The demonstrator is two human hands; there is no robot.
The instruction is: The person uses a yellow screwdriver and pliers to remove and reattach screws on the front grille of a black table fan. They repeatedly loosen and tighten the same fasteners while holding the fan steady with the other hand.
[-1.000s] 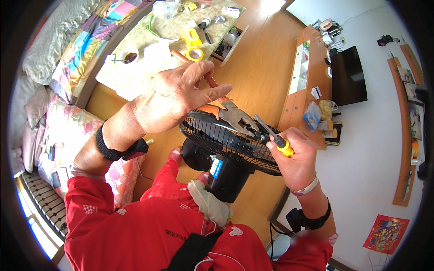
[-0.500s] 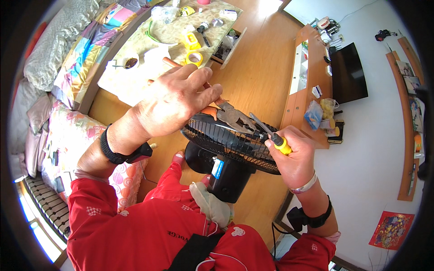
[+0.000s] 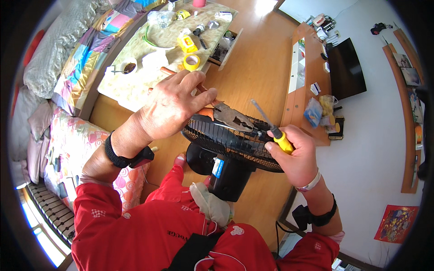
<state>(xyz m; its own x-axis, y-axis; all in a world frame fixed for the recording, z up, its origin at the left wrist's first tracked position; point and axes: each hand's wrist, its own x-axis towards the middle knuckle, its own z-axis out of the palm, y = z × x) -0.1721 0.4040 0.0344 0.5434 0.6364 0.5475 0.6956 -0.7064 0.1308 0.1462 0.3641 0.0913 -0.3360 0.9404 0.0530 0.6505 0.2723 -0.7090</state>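
Fan (image 3: 219, 137) with pliers (image 3: 228, 116) and screwdriver (image 3: 283, 143)

Fan: at centre; floor (image 3: 255, 58) beyond its rim, table (image 3: 120, 92) at upper left. Left hand (image 3: 174, 105): back up, over the rim, curled round the pliers' handles; jaw contact unclear. Right hand (image 3: 298, 153): at the rim, thumb and fingers pinching the screwdriver's handle, shaft upward

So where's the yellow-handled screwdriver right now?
In the head view, the screwdriver is right of centre, in the person's right hand, by the right end of the black fan and near the tip of the pliers.
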